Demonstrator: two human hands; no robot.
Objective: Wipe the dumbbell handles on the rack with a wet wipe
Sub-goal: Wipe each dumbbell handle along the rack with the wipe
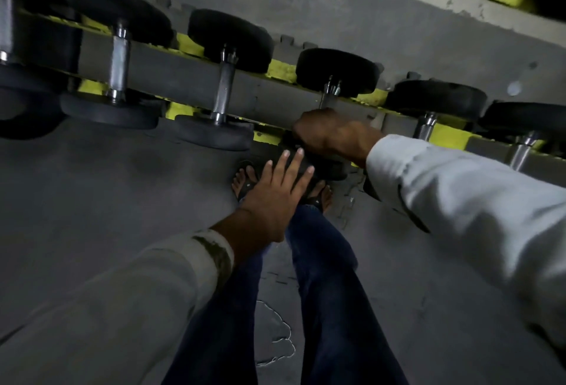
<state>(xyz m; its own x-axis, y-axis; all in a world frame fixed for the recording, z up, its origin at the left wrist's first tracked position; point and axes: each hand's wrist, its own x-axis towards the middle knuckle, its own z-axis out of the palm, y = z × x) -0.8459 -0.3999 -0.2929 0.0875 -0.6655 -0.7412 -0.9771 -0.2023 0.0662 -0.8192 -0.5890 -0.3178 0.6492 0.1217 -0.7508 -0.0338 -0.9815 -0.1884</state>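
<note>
Right hand [329,136]: fist closed round the handle [326,100] of the fourth dumbbell from the left; no wipe shows from here, so whether one sits under the fingers I cannot tell.
Left hand [274,191]: fingers spread flat, palm pressed on the near weight [324,167] of that same dumbbell, just below and left of the right fist.
Handle axis: runs away from the fist, up toward the far weight [337,71]; only a short bare stretch shows above the knuckles.
Nearer hand: the right one, already on the steel; the left only steadies.
Next move, my guess: a slide along that axis, up and back, not across.
Next handle: knurled bar [424,127] just right of the fist, beyond the white sleeve [459,188].
Left of the fist: bar [225,87], well apart.
Rack [183,68]: grey rail, crosswise under every bar.
</note>
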